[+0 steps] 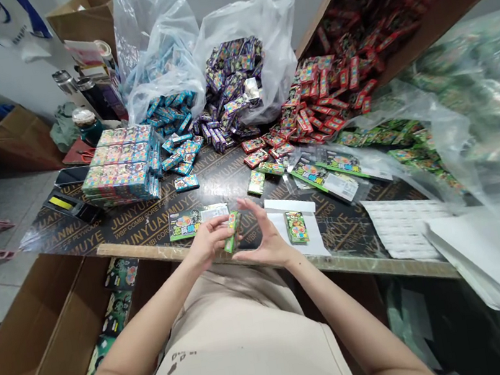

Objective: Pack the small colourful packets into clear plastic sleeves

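Note:
My left hand [211,241] pinches a small green printed box [232,231] above the front edge of the table. Just right of it, my right hand [266,235] curves in a wide C, thumb and fingers apart, with nothing between them; its thumb tip comes close to the box's lower end. A similar green box [297,227] lies on white paper [317,241] to the right. Behind my left hand lies a flat printed package [181,226], partly covered by the hand.
Loose boxes lie in blue [175,108], purple [232,71] and red [323,92] heaps along the back. Wrapped stacks [117,163] stand at left, near a tape dispenser [69,205]. Flat packages [323,176] and a white label sheet [402,230] lie right. Below left is an open carton [43,344].

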A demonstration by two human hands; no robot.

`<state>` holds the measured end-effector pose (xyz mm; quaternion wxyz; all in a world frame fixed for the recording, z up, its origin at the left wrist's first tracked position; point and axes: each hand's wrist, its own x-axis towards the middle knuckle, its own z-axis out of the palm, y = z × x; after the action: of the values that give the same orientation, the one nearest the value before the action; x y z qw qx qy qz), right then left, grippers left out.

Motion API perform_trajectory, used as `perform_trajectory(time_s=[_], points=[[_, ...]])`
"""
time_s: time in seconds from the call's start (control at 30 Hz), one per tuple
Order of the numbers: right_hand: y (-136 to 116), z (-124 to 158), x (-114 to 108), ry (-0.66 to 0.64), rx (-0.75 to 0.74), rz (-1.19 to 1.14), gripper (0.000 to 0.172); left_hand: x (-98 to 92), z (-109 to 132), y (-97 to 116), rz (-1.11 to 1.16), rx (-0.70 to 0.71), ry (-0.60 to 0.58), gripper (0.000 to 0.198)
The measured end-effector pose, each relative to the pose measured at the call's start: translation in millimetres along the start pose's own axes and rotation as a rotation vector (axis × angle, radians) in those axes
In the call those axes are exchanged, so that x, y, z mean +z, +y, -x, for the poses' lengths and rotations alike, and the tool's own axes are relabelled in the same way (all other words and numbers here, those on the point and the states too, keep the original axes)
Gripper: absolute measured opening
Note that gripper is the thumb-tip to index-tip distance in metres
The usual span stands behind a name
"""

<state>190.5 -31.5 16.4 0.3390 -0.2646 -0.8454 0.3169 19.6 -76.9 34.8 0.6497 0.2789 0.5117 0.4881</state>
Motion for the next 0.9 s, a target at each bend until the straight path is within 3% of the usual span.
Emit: perform_trajectory(time_s=[0.1, 0.23, 0.3, 0.4, 0.47, 0.53, 0.67, 0.8, 0.9], points=[[1, 0, 2, 0.041, 0.015, -0.051, 0.102, -2.7, 2, 1, 0.227, -0.118, -0.157, 0.043], [1, -1, 5, 0.114, 0.053, 0.021, 0.086, -12.5, -6, -3, 0.126, -0.081, -0.195, 0.05], [7, -4, 1, 0.186, 0.085, 0.144, 0.081, -24.9, -17, -3, -0.132, 0.071, -0.101, 0.054], [24, -8, -6, 0.198, 0.163, 0.374, 0.077, -48.2, -36, -2, -0.79, 0.354, 0.001, 0.069], [36, -11, -9, 0.096, 0.169, 0.47, 0.076, -59.1, -45, -2, -1.202, 0.451, -0.052, 0.088], [41, -13, -8, 0.012, 0.135, 0.517, 0.075, -63.2, -49, -3, -1.428, 0.476, -0.121, 0.096], [43, -18, -4, -0.022, 0.113, 0.409, 0.072, -61.2, -51, -3, -1.435, 0.524, -0.133, 0.112], [48, -28, -10, -0.082, 0.249, 0.026, 0.069, -61.7, -53, 6, -1.274, 0.59, -0.146, 0.117], [45, -36, -16, 0.013, 0.368, -0.256, 0.073, -56.0, -49, 15, -1.167, 0.609, -0.159, 0.119]])
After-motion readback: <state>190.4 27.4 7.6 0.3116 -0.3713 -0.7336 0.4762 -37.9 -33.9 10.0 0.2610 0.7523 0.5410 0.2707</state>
